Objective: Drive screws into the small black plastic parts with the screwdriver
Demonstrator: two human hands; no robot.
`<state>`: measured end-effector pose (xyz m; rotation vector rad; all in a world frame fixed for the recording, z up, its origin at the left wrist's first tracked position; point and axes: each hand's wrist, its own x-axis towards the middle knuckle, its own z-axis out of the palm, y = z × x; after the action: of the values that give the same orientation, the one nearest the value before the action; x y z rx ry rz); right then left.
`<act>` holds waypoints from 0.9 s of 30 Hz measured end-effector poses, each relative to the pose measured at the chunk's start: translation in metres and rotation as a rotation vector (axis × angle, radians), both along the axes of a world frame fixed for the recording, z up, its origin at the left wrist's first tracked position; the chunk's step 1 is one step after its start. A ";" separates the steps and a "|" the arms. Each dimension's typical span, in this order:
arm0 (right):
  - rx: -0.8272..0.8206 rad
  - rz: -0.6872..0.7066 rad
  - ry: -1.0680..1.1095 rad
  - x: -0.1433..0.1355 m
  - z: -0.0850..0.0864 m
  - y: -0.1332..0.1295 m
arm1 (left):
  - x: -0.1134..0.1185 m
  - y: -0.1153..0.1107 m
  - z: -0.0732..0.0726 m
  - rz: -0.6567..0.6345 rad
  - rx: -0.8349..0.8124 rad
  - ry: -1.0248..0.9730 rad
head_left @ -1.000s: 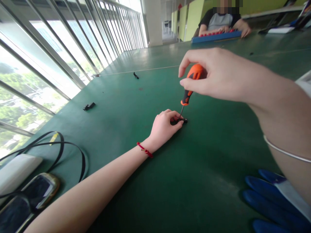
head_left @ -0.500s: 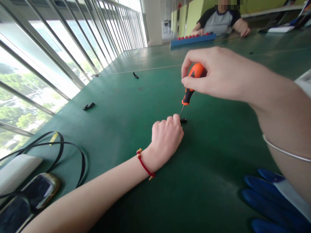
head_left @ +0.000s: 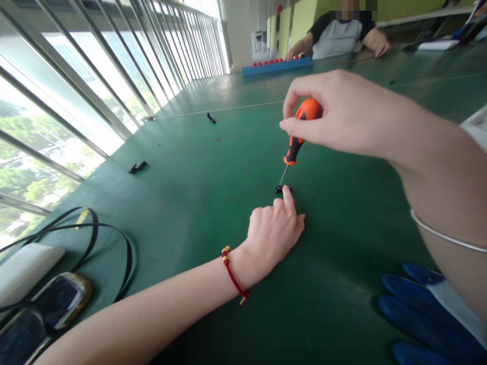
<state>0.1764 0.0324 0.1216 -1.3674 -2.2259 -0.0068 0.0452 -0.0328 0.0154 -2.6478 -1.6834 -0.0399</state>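
An orange-and-black screwdriver (head_left: 296, 144) is gripped by its handle in my right hand (head_left: 337, 114), the fingers closed round it. The shaft slants down, its tip meeting the left end of a small black part (head_left: 279, 188) on the green table. My left hand (head_left: 272, 228) lies just in front of that part. Its index finger is stretched out and its tip rests on the part, hiding the middle. The thumb stands apart to the right, while the other fingers are bent with nothing visible in them.
Other small black pieces (head_left: 137, 167) lie on the green table (head_left: 198, 192). At lower left are a phone (head_left: 41, 317), a white box-like object (head_left: 28, 266) and a black strap (head_left: 127, 253). Blue gloves (head_left: 422, 314) lie lower right. Across the table, a person touches a blue rack (head_left: 276, 67).
My left hand has drawn back and right, uncovering the part's left end, with its index finger now extended. The right hand has barely moved. The blue rack has shifted left.
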 end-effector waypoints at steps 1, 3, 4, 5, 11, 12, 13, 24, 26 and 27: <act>0.017 0.002 0.005 0.000 -0.001 0.000 | 0.000 0.000 0.000 -0.004 -0.001 0.007; 0.036 0.015 0.008 0.000 0.000 0.000 | 0.001 0.000 0.000 -0.015 0.001 0.018; 0.030 0.022 0.006 -0.001 0.000 -0.001 | 0.001 0.001 0.000 -0.020 0.002 0.021; 0.011 0.027 -0.002 -0.002 0.001 -0.002 | 0.002 0.001 0.000 -0.023 0.004 0.021; -0.049 0.035 0.008 -0.005 0.004 -0.006 | 0.002 0.002 -0.001 -0.035 0.017 0.025; -0.026 0.044 0.021 -0.005 0.003 -0.005 | 0.001 0.002 -0.001 -0.040 0.020 0.027; -0.008 0.050 0.029 -0.005 0.002 -0.004 | 0.001 0.002 -0.002 -0.044 0.023 0.027; 0.014 0.048 0.045 -0.004 -0.001 0.002 | 0.003 0.000 0.000 -0.036 0.090 0.071; -0.013 0.058 0.036 -0.005 -0.001 0.002 | 0.003 0.000 -0.001 -0.035 0.095 0.072; -0.026 0.057 0.035 -0.005 -0.001 0.002 | 0.003 0.000 -0.001 -0.035 0.096 0.072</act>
<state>0.1715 0.0344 0.1207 -1.3076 -2.2421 0.0659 0.0482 -0.0324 0.0146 -2.5767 -1.5728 -0.0247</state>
